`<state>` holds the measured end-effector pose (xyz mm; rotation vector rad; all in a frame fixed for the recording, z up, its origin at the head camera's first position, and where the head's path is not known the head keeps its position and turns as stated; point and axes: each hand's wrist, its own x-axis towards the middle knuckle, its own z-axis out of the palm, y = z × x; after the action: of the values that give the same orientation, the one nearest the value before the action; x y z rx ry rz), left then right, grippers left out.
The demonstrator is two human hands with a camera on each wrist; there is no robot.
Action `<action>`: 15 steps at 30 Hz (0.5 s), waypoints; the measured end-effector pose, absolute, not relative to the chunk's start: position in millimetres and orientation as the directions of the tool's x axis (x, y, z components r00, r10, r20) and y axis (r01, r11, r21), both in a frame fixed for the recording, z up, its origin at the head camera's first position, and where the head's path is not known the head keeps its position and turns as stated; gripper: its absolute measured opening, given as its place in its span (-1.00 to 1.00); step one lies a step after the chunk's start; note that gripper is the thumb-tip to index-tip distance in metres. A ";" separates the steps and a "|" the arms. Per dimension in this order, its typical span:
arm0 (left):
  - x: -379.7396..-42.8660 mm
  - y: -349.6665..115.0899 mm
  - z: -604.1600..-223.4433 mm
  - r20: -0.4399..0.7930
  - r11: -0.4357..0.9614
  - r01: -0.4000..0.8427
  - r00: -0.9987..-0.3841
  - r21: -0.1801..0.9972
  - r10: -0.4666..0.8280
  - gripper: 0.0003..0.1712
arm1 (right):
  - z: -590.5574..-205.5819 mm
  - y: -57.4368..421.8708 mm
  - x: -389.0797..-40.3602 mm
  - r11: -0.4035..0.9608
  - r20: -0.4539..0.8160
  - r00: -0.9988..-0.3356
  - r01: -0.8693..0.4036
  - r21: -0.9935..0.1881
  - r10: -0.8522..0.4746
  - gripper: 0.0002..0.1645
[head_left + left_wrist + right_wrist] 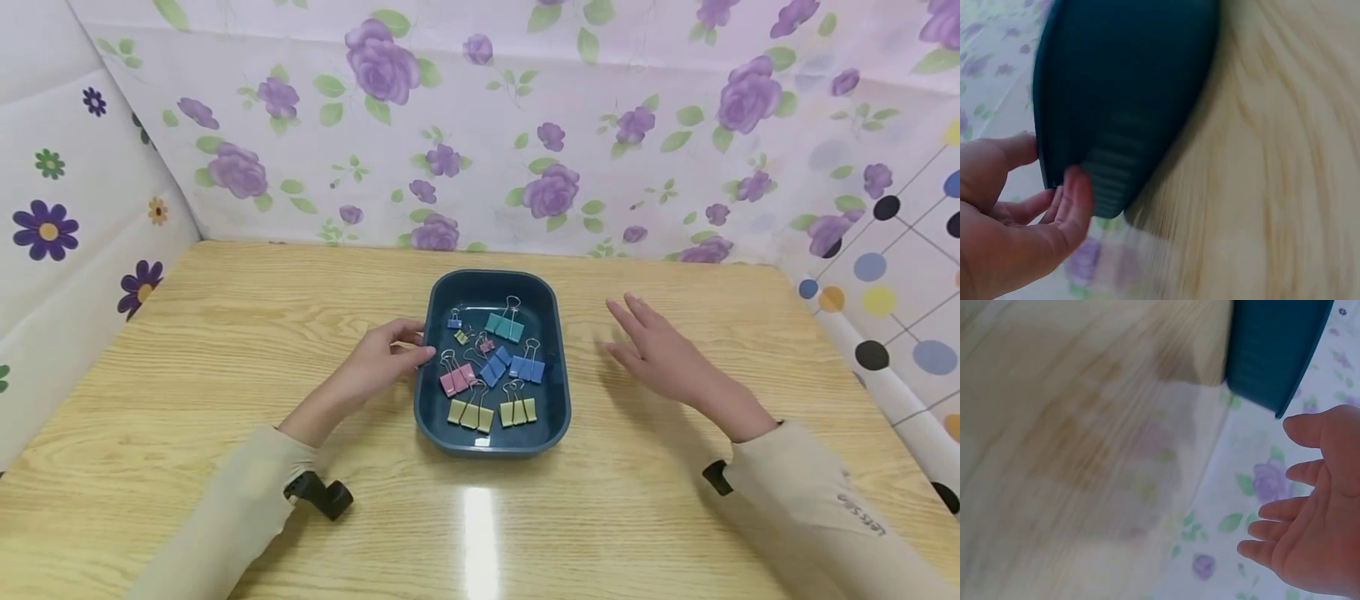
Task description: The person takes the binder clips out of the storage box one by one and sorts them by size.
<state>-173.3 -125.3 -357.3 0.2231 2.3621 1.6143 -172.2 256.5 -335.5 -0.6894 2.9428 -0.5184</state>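
Note:
A dark teal rectangular tray sits on the table with binder clips of several sizes lying inside. Among them are a teal binder clip, a pink binder clip, a blue binder clip and a yellow binder clip. My left hand pinches the tray's left rim, thumb at the top edge and fingers against the outer wall, as the left wrist view shows. Apart from the tray, on its right, my right hand hovers above the table with fingers extended, holding nothing.
The wood-grain table runs back to a white cloth printed with purple roses. Patterned cloths also hang at the left and right sides. Dark wrist devices stick out below both sleeves.

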 end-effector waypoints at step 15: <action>-175.2 -123.1 -360.5 -0.226 0.029 -0.227 -0.935 0.973 0.273 -0.43 | -314.1 226.4 -179.4 0.788 0.056 -0.891 -0.427 -0.443 -0.451 -0.32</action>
<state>-175.2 -123.1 -360.5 0.0462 1.9632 1.9690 -179.4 226.4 -314.1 -0.7180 2.9206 -0.7039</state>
